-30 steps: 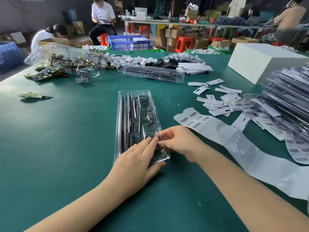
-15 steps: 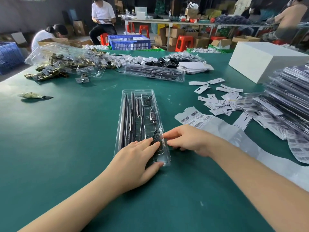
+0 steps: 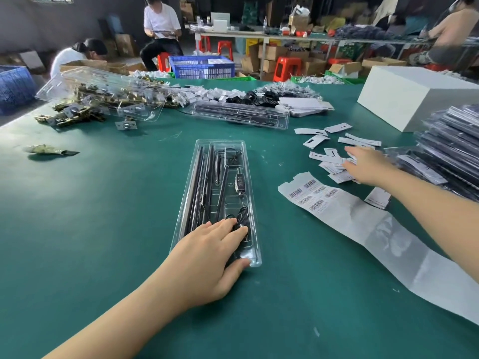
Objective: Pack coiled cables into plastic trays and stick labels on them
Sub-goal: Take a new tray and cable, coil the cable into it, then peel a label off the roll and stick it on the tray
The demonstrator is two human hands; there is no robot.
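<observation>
Left hand (image 3: 207,251) flat, grip relaxed, pressing long clear plastic tray (image 3: 217,151). Right hand (image 3: 368,165), fingers straight, on loose white paper labels (image 3: 322,158).

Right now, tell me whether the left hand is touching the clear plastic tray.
Touching. The head view shows the left hand lying flat on the near end of the clear plastic tray, fingers over the coiled cable, thumb against the tray's near corner.
</observation>
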